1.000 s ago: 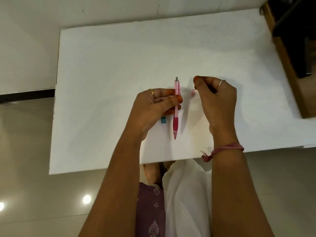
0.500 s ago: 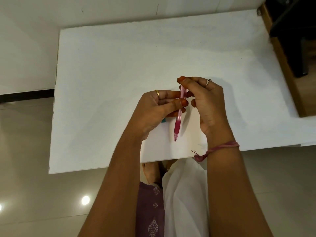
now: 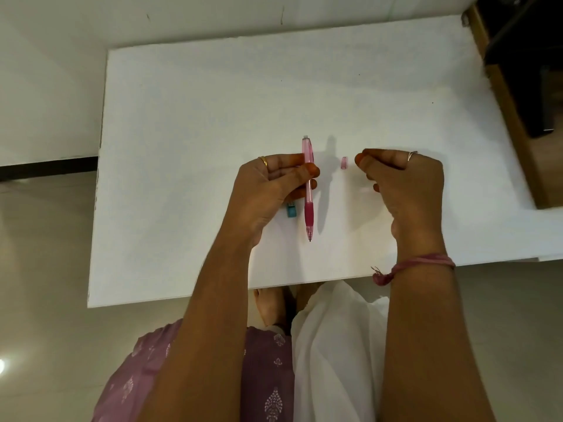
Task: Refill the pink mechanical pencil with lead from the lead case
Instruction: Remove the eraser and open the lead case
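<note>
My left hand (image 3: 274,184) grips the pink mechanical pencil (image 3: 308,208) by its clear upper barrel, tip pointing toward me, just above the white table (image 3: 182,147). A small blue lead case (image 3: 292,211) lies on the table, half hidden under my left fingers. The pencil's little pink cap (image 3: 344,162) lies alone on the table between my hands. To the right of the cap, my right hand (image 3: 402,184) hovers with thumb and forefinger pinched; I see nothing between them.
A dark wooden piece of furniture (image 3: 518,102) stands against the table's right edge. The table's near edge runs just below my wrists, with my lap and a white cloth (image 3: 335,345) beneath it.
Half a second ago my right hand's fingers were at the pencil's top end; it has now pulled away to the right. My left hand straightened the pencil slightly.
</note>
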